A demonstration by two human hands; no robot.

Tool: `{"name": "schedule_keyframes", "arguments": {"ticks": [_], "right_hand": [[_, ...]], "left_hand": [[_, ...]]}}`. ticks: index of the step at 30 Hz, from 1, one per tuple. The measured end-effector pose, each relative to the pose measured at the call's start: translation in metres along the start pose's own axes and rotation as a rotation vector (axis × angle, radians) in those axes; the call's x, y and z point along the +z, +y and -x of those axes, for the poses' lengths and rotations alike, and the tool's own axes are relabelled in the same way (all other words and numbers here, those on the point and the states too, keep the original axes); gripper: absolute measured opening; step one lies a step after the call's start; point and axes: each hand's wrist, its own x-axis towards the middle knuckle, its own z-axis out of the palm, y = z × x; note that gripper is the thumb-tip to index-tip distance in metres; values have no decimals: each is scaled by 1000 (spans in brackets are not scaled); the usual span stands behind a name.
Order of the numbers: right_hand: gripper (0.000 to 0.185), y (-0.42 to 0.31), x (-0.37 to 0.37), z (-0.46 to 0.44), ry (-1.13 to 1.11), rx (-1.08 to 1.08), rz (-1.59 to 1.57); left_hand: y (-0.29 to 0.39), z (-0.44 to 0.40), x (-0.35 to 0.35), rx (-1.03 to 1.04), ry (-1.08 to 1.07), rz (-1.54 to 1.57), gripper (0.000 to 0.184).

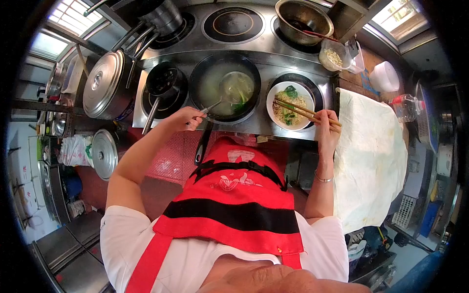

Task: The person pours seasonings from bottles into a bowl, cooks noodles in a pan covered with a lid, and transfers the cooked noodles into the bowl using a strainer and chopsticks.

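Note:
My left hand [187,118] is closed round the handle of a metal ladle [236,87]. The ladle's bowl sits in a black wok [196,84] of cloudy liquid, with green leaves in and beside it. On the right, my right hand [328,128] holds wooden chopsticks [305,113]. Their tips touch the noodles [294,103] in a white bowl [272,115], where green leafy vegetables [290,91] lie on and beside the noodles. The bowl stands on a black round hob.
A dark saucepan [163,80] and a lidded pot [104,85] stand left of the wok. Behind are steel pots and a metal basin [305,36]. A tub of pale pieces [333,58] and a pale cloth [369,156] are at the right.

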Motion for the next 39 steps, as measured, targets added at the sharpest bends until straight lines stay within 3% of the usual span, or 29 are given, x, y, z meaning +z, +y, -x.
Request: {"name": "schedule_keyframes", "arguments": {"ticks": [2,5,24,26,30,32,34,39], "right_hand": [[21,0,-1,-1,-4,-4,19],[21,-4,0,-2,0,-5,21],[21,-3,-18,2,89,-8,67],[21,-8,-26,3,125,-36,78],[20,-16,-41,7,211,-32,70],[20,-7,-52,8,219,-50,109],[19,1,-58,11,222,-67,148],[21,-5,-55,20,214,-57,230]], "left_hand": [[-5,-7,-3,0,-63,185,18],[-13,-6,1,36,-5,226,19],[-16,44,15,303,39,101,21],[-9,53,39,328,129,-43,24],[-8,48,82,388,83,-212,26],[-14,42,112,580,132,-358,27],[-22,23,127,802,358,-935,32],[-35,-5,151,1075,539,-1419,40]]}}
